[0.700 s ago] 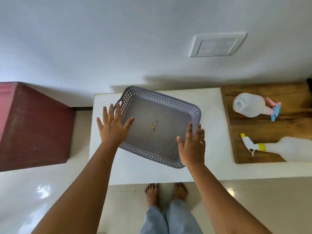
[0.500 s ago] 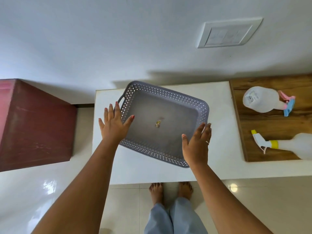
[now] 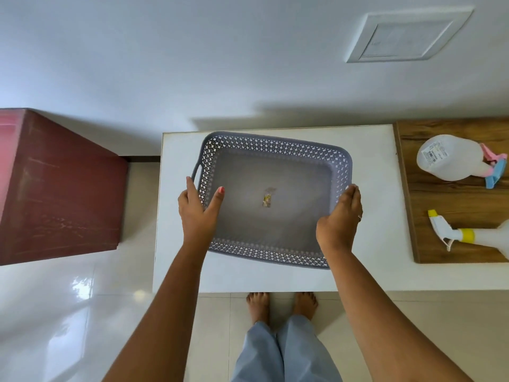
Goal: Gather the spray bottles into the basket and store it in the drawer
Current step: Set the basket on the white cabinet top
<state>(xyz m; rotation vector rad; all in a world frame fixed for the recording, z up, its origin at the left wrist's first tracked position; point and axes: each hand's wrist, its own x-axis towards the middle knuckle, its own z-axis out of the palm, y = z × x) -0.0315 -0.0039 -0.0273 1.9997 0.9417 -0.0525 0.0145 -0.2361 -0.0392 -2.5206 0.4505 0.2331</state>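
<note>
Grey perforated basket looked light, stiff plastic; left hand pinched its left wall, right hand clasped right rim, both good holds.

Glossy tiled floor, white wall

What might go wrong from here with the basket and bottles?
The left hand pinches the grey perforated plastic basket by one wall; lifted so, it may tilt. The translucent pink-triggered spray bottle and the yellow-collared spray bottle lie sideways on the wooden board; they may roll or leak.
</note>
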